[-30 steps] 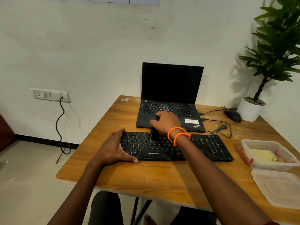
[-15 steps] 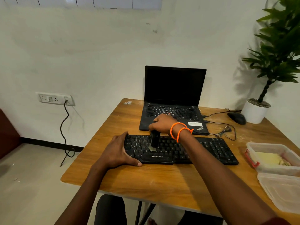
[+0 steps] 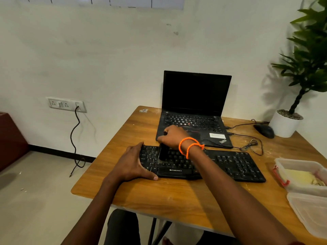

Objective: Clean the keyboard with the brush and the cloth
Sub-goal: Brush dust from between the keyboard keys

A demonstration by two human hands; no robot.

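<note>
Right hand grips the stiff, light brush by its top; below the grip, bristles meet the keyboard, left hand flat, steadying it.

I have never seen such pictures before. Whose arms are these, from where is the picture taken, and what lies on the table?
There is no machine here. A camera worn on a person's head looks down at their own arms. The left hand rests on the left end of the black keyboard and steadies it. The right hand grips a dark brush that stands on the keys. On the wooden table also lie an open laptop, a mouse, a potted plant and a plastic container with its lid beside it.
</note>
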